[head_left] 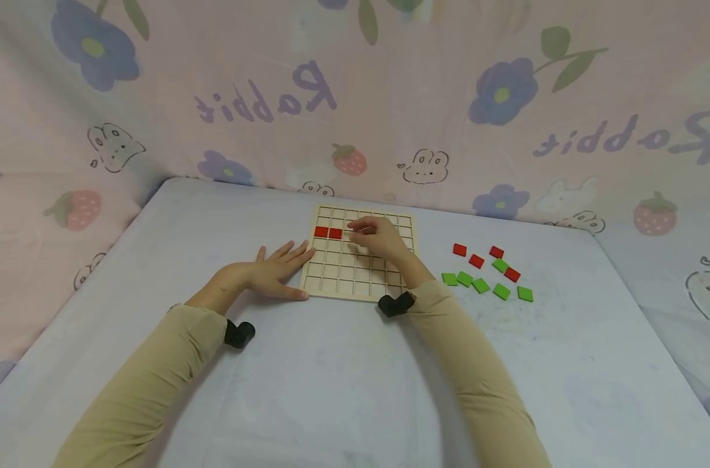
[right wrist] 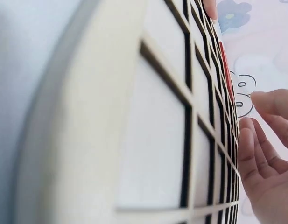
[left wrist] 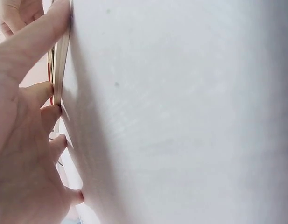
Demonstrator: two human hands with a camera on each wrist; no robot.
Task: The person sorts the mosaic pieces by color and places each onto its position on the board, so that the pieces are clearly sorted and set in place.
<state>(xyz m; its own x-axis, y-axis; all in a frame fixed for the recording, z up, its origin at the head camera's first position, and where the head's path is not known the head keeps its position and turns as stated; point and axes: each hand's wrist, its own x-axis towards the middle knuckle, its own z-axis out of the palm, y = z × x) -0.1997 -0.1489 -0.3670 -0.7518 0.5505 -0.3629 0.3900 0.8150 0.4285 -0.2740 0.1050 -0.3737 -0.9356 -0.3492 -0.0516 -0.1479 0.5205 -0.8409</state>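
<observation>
Printed cloth (head_left: pixel 390 123) hung beyond the left hand (head_left: pixel 274 272), whose spread fingers touched the grid board (head_left: pixel 333 272). Over it the right hand (head_left: pixel 380 239) hovered, fingers apart, red tiles (head_left: pixel 335 233) just leftward; slack bracing risked slippage.

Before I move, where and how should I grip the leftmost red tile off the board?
Probably pinch that red tile by its near and far edges, coming down from above on the side facing the board. It lies flat and thin, so its edges offer the hold, and another red tile sits close to its right.
</observation>
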